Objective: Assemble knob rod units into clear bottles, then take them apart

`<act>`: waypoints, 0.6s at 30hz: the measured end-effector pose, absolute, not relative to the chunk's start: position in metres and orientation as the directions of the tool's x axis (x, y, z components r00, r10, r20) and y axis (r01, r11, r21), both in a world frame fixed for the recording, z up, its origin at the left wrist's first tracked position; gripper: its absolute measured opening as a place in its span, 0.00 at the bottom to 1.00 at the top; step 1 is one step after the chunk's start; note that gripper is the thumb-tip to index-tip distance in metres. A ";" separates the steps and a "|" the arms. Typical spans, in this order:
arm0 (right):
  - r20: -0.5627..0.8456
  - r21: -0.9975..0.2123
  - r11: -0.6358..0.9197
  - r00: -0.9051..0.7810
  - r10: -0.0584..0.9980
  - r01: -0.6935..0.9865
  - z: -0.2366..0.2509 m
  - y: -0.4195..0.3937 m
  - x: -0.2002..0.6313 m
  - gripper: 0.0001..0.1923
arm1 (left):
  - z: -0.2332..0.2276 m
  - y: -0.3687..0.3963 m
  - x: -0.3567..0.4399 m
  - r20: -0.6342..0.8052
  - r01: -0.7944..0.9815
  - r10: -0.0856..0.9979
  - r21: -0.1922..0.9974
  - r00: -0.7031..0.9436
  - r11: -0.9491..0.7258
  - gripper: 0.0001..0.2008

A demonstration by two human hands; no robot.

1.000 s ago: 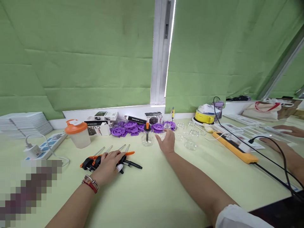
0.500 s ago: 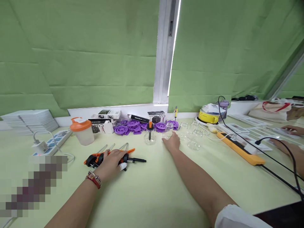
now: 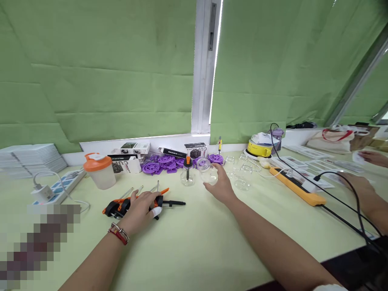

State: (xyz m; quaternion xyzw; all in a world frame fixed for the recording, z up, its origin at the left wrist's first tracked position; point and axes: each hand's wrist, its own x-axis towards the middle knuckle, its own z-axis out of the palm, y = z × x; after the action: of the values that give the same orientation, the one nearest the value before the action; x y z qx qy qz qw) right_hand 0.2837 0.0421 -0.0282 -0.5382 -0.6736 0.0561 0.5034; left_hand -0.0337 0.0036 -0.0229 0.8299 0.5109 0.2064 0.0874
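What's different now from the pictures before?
The right hand now grips the clear jar, which stood upright; it's tilted and has moved left, closer to the capped jar. The left hand stays on the black-and-orange parts. The capped jar stayed put.

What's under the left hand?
Under the left hand: black-and-orange tools, with metal rods jutting beyond it and a black stem to its right. Parts directly beneath are hidden.
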 end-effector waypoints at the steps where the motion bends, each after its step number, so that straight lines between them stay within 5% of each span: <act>1: 0.624 -0.569 0.456 -0.001 0.781 0.684 -0.026 0.037 0.285 0.35 | -0.024 0.004 -0.033 0.275 0.795 0.888 0.402 0.367 -0.453 0.18; 8: 0.501 -0.479 0.477 -0.217 0.838 0.737 -0.031 0.031 0.289 0.38 | -0.022 0.001 -0.024 0.275 0.354 0.945 0.878 0.178 -0.322 0.22; 18: 0.418 -0.575 0.551 -0.361 0.833 0.606 -0.037 0.008 0.260 0.40 | -0.023 -0.007 -0.007 0.183 0.169 0.962 0.961 0.204 -0.219 0.22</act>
State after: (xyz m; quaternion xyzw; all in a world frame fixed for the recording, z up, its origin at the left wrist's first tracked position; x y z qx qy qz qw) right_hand 0.2597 0.0084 -0.0366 -0.4450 -0.8085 0.1634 0.3487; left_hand -0.0069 -0.0067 -0.0229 0.6383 0.4427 0.4493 0.4412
